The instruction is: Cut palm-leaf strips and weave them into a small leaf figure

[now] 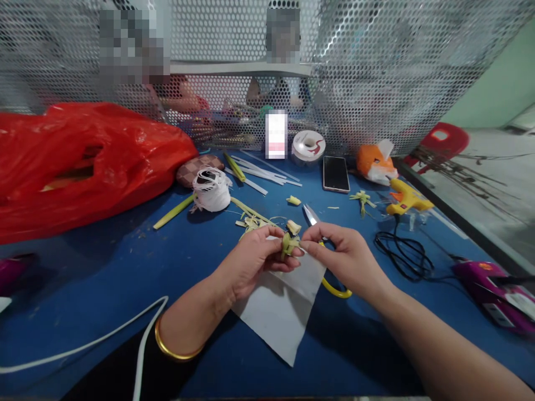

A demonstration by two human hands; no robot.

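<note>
A small yellow-green folded leaf piece [287, 245] is pinched between the thumb and fingers of my left hand [261, 253], above a white paper sheet [278, 312]. My right hand [340, 248] has its thumb and index finger closed on the right edge of that same piece. Scissors with yellow handles [337, 291] lie partly under my right hand, their blades pointing away. Just beyond my fingers sits a pale folded bud [293, 226], with a second yellow bud [293, 200] farther back. Leaf scraps [253, 224] lie beyond my left hand.
A red plastic bag [137, 150], white string roll [212, 192] and white strips [259, 171] lie left and back. A ribbon spool [308, 146], dark phone [335, 174], yellow glue gun [407, 197] and black cord [407, 262] are right. Mesh panels stand behind, people beyond.
</note>
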